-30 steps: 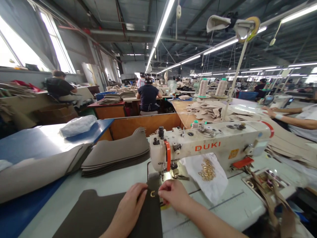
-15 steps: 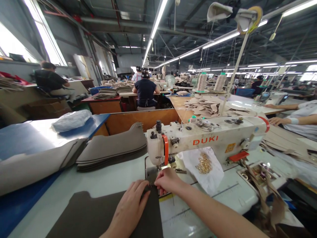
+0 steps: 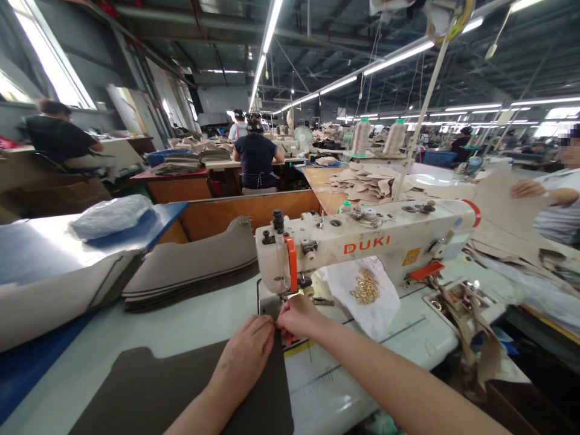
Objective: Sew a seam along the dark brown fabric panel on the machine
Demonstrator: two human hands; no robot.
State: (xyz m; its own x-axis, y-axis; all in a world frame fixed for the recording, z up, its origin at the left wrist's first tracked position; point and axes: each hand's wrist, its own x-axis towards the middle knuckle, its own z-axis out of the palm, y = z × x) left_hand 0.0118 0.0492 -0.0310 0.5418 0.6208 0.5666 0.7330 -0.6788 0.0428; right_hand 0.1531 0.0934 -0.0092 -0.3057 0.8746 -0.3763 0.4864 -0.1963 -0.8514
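Observation:
A dark grey-brown flat panel (image 3: 181,386) lies on the sewing machine table, its upper corner under the needle end of the white DUKI sewing machine (image 3: 367,241). My left hand (image 3: 244,356) rests on that panel with its fingers drawn together, tips at the corner close to the needle area. My right hand (image 3: 296,317) is closed in a pinch just in front of the presser foot, its fingertips meeting those of my left. Whatever sits between the fingertips is too small and covered to make out.
Gold-coloured rings (image 3: 365,287) lie on a white sheet (image 3: 385,314) under the machine arm. Stacked panels (image 3: 190,260) stand left of the machine. A parts tray (image 3: 466,302) with hanging strips is at right. A co-worker's hand (image 3: 528,188) holds a beige piece.
My left fingers have drawn together and moved in against my right fingertips. The view has shifted a little. The co-worker at right has lifted a beige piece.

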